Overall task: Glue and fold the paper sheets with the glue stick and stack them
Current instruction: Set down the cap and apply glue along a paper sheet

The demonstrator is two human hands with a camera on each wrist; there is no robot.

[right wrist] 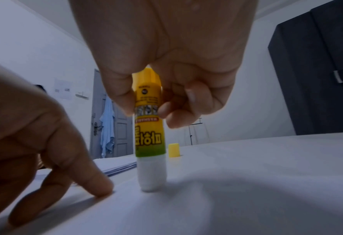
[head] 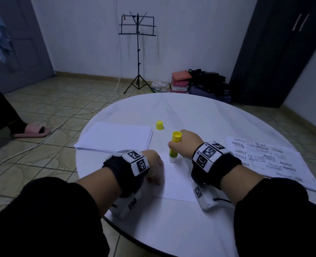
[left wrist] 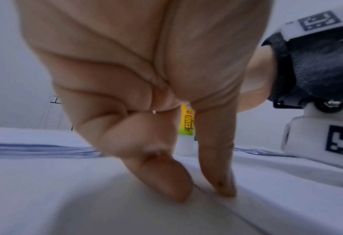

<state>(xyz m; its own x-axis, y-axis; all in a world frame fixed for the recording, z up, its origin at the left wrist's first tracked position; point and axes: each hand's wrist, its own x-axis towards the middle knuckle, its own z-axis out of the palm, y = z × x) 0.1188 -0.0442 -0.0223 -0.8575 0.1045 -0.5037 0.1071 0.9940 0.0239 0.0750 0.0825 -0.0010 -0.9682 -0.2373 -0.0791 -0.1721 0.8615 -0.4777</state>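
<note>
Nearest you, a single sheet [head: 173,182] lay flat on the round table [head: 190,229], between your two wrists. Your left hand [head: 153,168] rested on the sheet's left part; in the left wrist view two fingertips [left wrist: 224,189] pressed straight down on the paper, close together, holding nothing. The other fingers of that hand were hidden behind the palm.

Just right of them, your right hand [head: 185,143] gripped the glue stick [head: 174,147]. The stick stood upright with its white glue end [right wrist: 151,174] touching the sheet near its far edge. In the right wrist view your thumb and fingers [right wrist: 166,109] were curled round the yellow upper half of the tube, and the green band and the bare glue stuck out below them. Your left fingertip touched the paper just beside the glue end, apart from it.

Farther out, the yellow cap [head: 159,125] stood on the table by itself, beyond the stick and well clear of both hands. To its left lay a stack of blank sheets [head: 114,136]. At your right, printed sheets [head: 268,158] marked SAMPLE and FRAGILE lay spread near the table's edge.

Beyond the table a music stand [head: 138,52] stood by the wall.
</note>
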